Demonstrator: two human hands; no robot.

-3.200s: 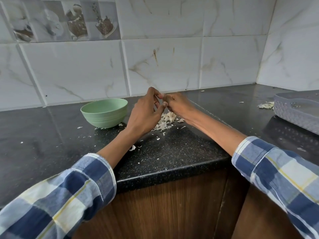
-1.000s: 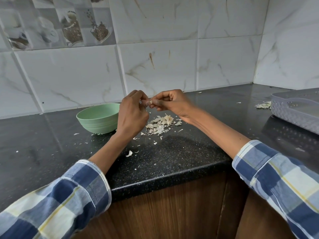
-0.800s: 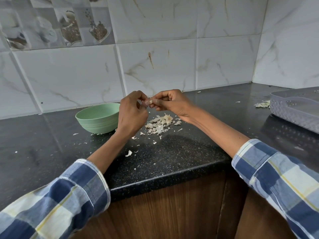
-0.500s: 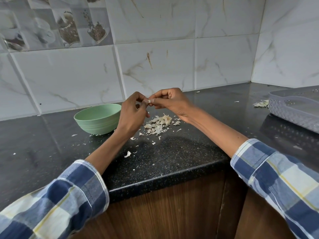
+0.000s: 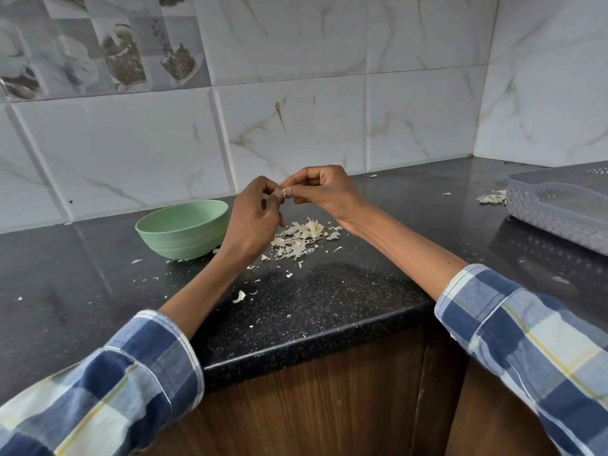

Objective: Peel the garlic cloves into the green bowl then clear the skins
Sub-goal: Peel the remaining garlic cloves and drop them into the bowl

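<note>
Barely shifted since earlier, left hand [image 5: 253, 218] and right hand [image 5: 324, 192] pinch one garlic clove [image 5: 285, 192] together above the skins [image 5: 301, 240].

Both hands [image 5: 286, 195] raised, fingertips pinched together

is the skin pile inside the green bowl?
No, the skin pile lies on the black counter to the right of the green bowl, below the two hands.
</note>
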